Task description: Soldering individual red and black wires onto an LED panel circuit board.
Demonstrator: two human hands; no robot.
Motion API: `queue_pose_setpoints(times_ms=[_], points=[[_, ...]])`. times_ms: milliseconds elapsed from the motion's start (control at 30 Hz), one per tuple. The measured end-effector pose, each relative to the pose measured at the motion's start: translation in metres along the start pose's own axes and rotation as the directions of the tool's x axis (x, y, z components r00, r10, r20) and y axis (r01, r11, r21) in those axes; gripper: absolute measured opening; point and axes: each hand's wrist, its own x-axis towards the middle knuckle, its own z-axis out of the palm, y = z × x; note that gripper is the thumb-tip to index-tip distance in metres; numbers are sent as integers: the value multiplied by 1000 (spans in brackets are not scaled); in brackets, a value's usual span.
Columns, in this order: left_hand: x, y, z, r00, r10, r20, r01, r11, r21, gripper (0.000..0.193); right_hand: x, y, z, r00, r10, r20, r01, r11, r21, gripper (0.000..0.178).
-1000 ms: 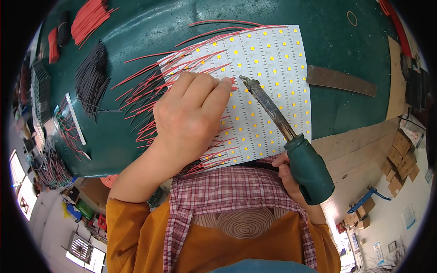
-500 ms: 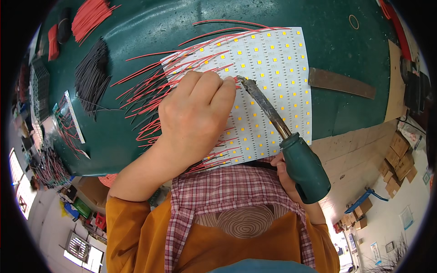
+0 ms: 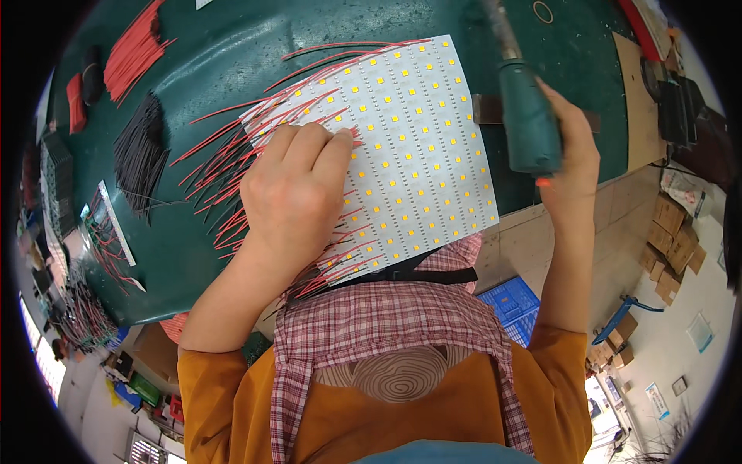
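A white LED board with rows of yellow chips lies on the green table. Many thin red wires and some black ones run off its left side. My left hand rests over that side, its fingers pinched on a red wire whose end pokes out past the fingertips; the grip itself is mostly hidden. To the right of the board, my right hand is closed round the green handle of a soldering iron. Its metal shaft points away toward the far edge, blurred, and the tip is cut off from view.
Bundles of red wires and black wires lie at the left, near a narrow wired strip. A flat metal bar sits beside the board, partly behind the iron. A blue crate stands below the table edge.
My right hand has lifted the soldering iron off the wire ends and swung it right and away from me. My left hand keeps its place on the board; the whole view has shifted.
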Motion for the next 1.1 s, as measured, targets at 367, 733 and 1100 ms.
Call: queue_pose_setpoints(times_ms=[367,733,1100], points=[[-1,-5,4,999,1,-41,-3,999,-32,18,-17,-6,-3,980,-169,103,174,984,-47,44],[-12,-11,-22,1000,2,-22,-2,1000,23,17,-75,-35,-28,905,328,270,-405,477,780,37],[-8,20,-36,989,-148,-21,141,969,-201,32,-118,-65,8,799,216,561,-578,531,620,44]])
